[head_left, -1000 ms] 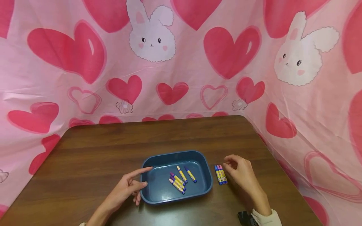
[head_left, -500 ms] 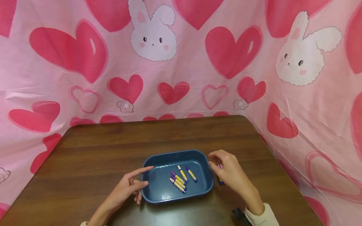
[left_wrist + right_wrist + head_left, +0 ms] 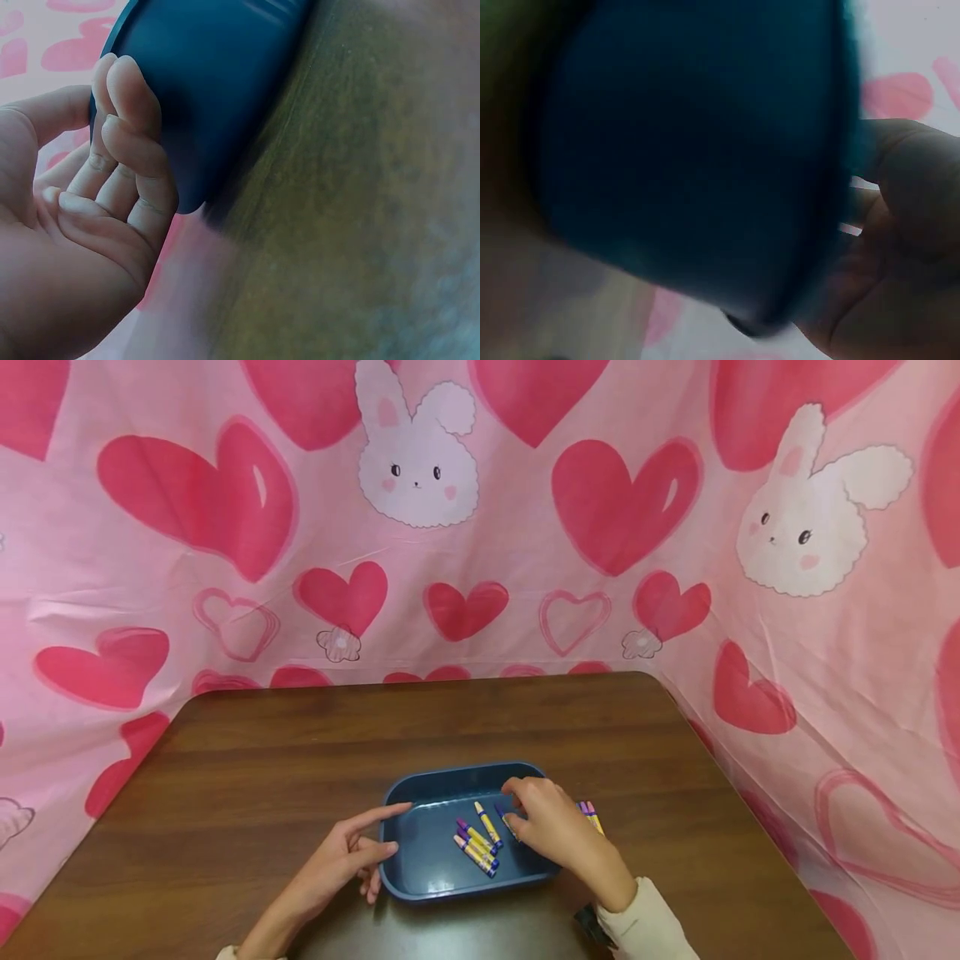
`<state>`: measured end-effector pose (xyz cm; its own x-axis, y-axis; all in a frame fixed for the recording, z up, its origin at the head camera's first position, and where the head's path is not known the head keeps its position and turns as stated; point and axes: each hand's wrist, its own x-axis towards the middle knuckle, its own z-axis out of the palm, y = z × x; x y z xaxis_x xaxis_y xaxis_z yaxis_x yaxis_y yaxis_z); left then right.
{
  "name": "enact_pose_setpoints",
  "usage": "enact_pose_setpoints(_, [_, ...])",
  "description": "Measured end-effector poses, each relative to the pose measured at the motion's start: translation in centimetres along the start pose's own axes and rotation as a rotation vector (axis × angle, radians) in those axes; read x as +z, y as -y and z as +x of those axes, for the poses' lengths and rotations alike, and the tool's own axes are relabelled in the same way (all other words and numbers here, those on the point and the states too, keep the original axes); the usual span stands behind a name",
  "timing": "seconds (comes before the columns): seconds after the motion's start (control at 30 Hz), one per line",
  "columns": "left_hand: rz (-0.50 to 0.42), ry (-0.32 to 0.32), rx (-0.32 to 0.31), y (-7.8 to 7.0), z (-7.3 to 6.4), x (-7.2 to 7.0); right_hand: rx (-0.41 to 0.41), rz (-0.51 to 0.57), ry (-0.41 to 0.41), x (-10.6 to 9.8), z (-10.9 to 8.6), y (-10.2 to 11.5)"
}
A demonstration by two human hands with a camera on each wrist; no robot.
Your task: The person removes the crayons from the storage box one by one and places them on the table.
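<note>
1. My left hand point(image 3: 347, 858) touches the tray point(image 3: 420, 862), fingers loose
2. My right hand point(image 3: 553, 825) is over the tray; gripping or empty, I can't tell
3. Crayons point(image 3: 476, 857) lie between my hands, long axes slanting, tips left and away from me

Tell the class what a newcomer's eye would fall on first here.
Probably the pink backdrop, with its red hearts and white rabbits, rising behind the table. Next comes the blue tray on the table, with crayons lying inside. The left hand is at the tray's left end, the right hand over its right.
</note>
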<state>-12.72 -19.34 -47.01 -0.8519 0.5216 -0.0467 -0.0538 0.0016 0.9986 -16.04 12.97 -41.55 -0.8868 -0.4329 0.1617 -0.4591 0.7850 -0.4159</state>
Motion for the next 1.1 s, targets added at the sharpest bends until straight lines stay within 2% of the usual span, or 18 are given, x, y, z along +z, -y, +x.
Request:
enact_pose_setpoints(0.13, [0.014, 0.011, 0.016, 0.0, 0.3, 0.3, 0.020, -0.094, -0.016, 1.9, -0.1, -0.3])
enact_pose_setpoints(0.3, [0.026, 0.027, 0.051, -0.1, 0.5, 0.5, 0.049, -0.138, -0.053, 3.2, -0.3, -0.4])
enact_pose_setpoints(0.67, [0.008, 0.025, 0.025, -0.2, 0.3, 0.2, 0.081, -0.153, -0.034, 3.8, -0.2, -0.2])
enact_pose_setpoints(0.97, [-0.004, 0.030, 0.035, 0.0, 0.0, 0.1, 0.089, -0.119, 0.003, 3.5, -0.1, -0.1])
enact_pose_setpoints(1.1, [-0.005, 0.032, 0.043, 0.0, 0.0, 0.1, 0.074, -0.121, -0.005, 3.4, -0.2, -0.1])
